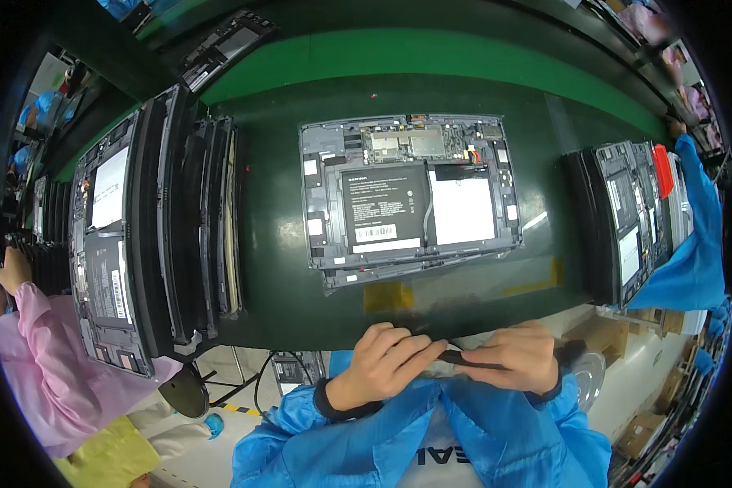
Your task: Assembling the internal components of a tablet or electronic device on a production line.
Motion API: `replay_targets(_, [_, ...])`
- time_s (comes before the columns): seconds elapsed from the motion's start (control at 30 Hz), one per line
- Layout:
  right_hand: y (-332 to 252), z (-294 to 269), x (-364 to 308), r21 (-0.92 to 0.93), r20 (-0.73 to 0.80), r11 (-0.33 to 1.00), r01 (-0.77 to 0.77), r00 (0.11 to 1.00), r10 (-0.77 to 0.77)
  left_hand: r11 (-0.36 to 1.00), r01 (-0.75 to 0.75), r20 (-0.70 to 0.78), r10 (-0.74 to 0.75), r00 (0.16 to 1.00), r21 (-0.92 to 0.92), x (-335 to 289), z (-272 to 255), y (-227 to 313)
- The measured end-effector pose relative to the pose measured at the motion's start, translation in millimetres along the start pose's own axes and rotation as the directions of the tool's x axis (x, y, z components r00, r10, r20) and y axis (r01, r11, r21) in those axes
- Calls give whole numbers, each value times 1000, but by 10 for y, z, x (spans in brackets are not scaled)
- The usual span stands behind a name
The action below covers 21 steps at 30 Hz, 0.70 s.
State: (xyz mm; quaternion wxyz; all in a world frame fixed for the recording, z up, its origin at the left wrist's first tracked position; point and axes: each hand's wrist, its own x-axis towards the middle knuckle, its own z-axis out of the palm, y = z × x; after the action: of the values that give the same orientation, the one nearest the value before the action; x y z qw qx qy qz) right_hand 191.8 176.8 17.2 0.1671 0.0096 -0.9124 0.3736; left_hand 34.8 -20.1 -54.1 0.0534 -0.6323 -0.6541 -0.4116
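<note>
Close to my body, just off the table's near edge, my left hand and my right hand meet, both closed. A small dark strip-like piece shows between them, pinched by the fingers of my right hand. My left fingertips touch its other end; what else they hold is hidden. Beyond my hands lies an opened tablet housing, with its circuit board, black battery and white label panel facing up. It rests on another similar housing, which shows only along the near edge.
A dark green table carries a stack of upright tablet housings at left and another stack at right, with a red piece. Co-workers in a pink sleeve and a blue sleeve are on either side.
</note>
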Motion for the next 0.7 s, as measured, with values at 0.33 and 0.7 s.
replay_targets(0.33, [153, 647, 102, 450, -230, 740, -500, 736, 637, 916, 246, 11, -263, 965, 315, -106, -24, -6])
replay_targets(0.7, [183, 845, 467, 159, -310, 930, -332, 878, 366, 894, 234, 196, -326, 925, 381, -104, -96, -9])
